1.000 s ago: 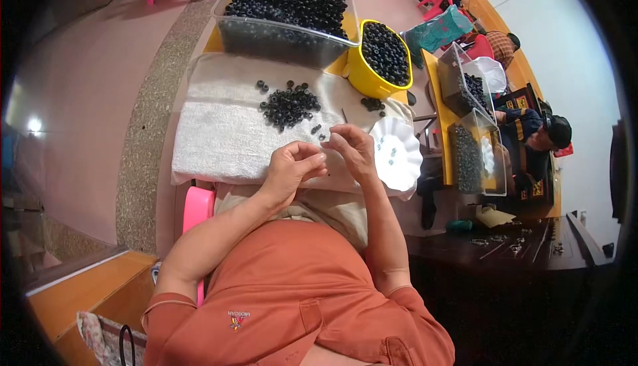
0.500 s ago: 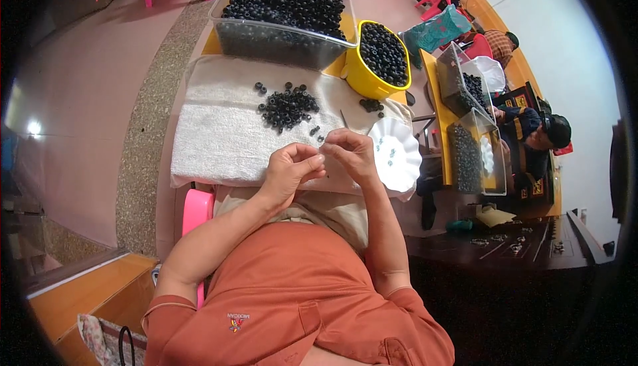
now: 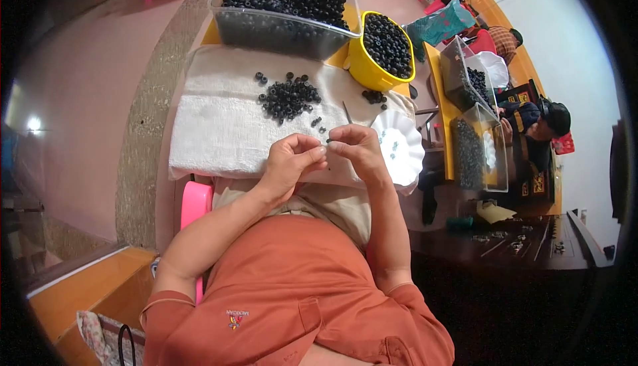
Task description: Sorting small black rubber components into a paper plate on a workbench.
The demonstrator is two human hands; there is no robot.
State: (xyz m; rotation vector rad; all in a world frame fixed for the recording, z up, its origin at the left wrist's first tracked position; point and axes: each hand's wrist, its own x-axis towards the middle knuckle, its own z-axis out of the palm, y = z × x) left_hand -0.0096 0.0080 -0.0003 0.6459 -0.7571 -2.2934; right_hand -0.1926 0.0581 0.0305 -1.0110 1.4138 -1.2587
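Observation:
Over the near part of a white cloth, my two hands meet fingertip to fingertip. My right hand pinches a small dark piece that barely shows between thumb and forefinger. My left hand is closed in a pinch right beside it; whatever lies in those fingertips is too small to make out. Just beyond the hands lies a loose pile of small black ring-shaped parts, with a few strays nearer me. A thin pointed tool rests past my right hand. Next to that hand is a white scalloped plate holding tiny pale bits.
A clear bin and a yellow tub, both full of black parts, stand at the table's far side. More clear bins are on a yellow table at right, where a co-worker sits. A pink chair is at my left.
The view has shifted slightly, so the bin and tub sit a little higher. My hands stay together; the dark piece at the right fingertips now shows more clearly.

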